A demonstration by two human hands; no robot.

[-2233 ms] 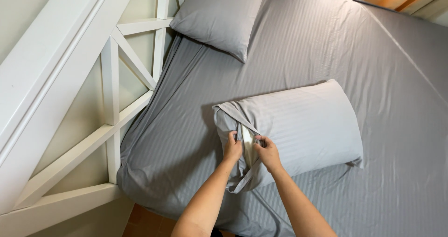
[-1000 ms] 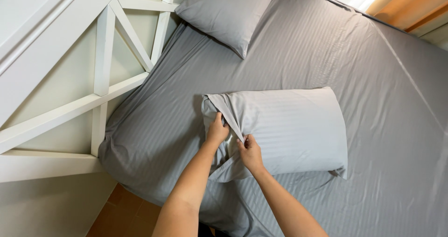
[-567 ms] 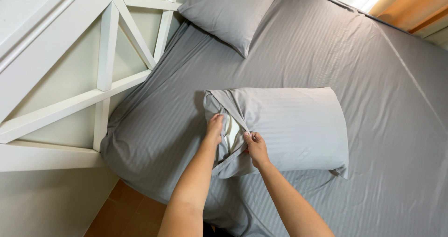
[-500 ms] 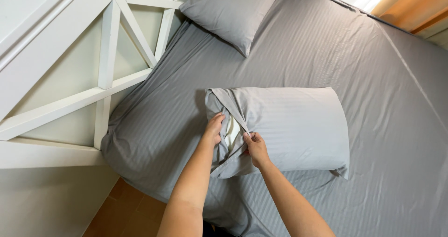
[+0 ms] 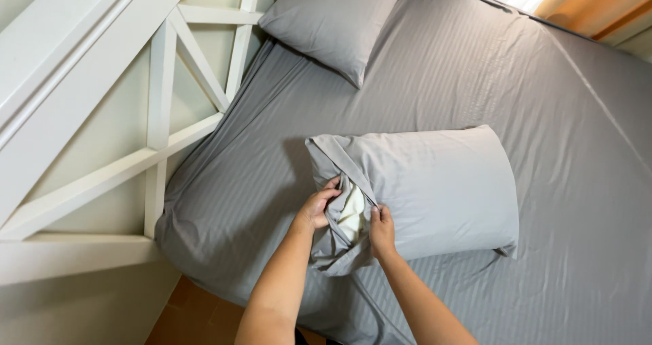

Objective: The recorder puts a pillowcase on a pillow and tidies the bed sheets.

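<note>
The left hand had its fingers curled around the left flap of the case at the pillow's open end, and the right hand pinched the flap just right of the gap, where the cream insert showed between them. The pillow lay flat on the grey sheet near the bed's left edge. A second pillow lay well beyond it, and white railing stood to its left.

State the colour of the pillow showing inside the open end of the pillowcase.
Cream-white pillow, seen in the head view between the grey pillowcase edges.
</note>
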